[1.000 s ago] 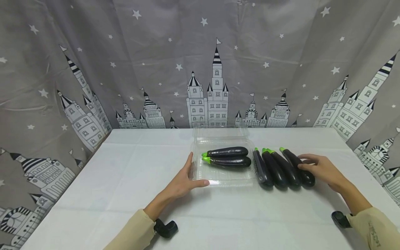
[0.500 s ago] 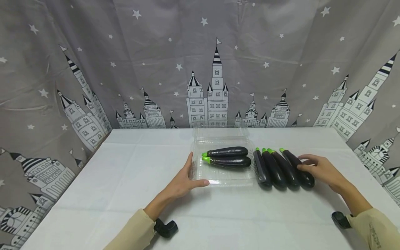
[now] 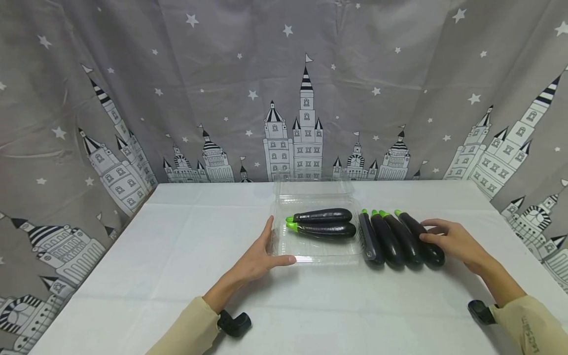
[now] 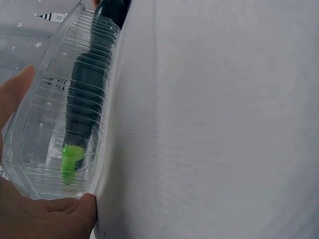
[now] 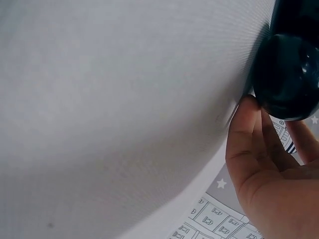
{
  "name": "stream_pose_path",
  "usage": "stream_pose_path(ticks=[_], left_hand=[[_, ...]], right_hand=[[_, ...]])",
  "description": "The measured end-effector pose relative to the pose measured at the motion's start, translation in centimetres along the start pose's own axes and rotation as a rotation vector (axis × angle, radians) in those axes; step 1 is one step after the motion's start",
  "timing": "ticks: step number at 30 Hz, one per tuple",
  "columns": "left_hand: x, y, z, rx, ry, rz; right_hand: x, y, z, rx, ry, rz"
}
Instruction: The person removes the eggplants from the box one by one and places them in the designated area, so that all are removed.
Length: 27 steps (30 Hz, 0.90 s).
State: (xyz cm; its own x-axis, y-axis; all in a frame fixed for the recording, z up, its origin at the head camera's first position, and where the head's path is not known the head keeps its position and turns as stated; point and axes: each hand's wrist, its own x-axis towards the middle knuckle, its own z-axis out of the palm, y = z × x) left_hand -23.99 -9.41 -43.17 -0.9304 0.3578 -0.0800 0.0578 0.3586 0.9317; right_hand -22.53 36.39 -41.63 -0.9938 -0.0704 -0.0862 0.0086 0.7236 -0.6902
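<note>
My left hand (image 3: 256,262) rests at the near left corner of a clear plastic clamshell box (image 3: 328,258), thumb along the front rim and fingers along the left side. Inside lie two dark eggplants (image 3: 326,230) side by side, green stems to the left. To the right of the box, several more eggplants (image 3: 390,241) lie in a slanted row, stems away from me. With its fingers and thumb, my right hand (image 3: 459,245) touches the outer side of the rightmost eggplant (image 3: 431,254). In the right wrist view, fingertips (image 5: 248,107) meet that eggplant's rounded end (image 5: 286,74).
The box's transparent lid (image 3: 314,187) stands folded back on its far side. A white cloth covers the table (image 3: 333,310). Behind it hangs a grey curtain (image 3: 204,54) with castles and stars.
The row of eggplants has shifted very slightly left, with the right hand against its outer side. The head view has also moved a little. The left hand and box keep their places.
</note>
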Motion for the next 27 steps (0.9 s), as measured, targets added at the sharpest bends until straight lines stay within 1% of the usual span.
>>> stream_pose_path(ticks=[5,7,16,22,27], left_hand=[[0.0,0.0,0.0,0.013,0.005,-0.005],[0.1,0.0,0.0,0.012,0.007,-0.005],[0.0,0.1,0.0,0.030,0.013,-0.019],[0.1,-0.2,0.0,0.019,0.017,-0.021],[0.0,-0.1,0.1,0.018,0.021,-0.024]], right_hand=[[0.0,-0.2,0.1,0.015,0.013,0.013],[0.1,-0.3,0.1,0.022,0.031,0.019],[-0.1,-0.9,0.2,0.060,0.159,0.013],[-0.3,-1.9,0.3,0.092,0.218,-0.028],[-0.5,-3.0,0.4,0.103,0.253,-0.101]])
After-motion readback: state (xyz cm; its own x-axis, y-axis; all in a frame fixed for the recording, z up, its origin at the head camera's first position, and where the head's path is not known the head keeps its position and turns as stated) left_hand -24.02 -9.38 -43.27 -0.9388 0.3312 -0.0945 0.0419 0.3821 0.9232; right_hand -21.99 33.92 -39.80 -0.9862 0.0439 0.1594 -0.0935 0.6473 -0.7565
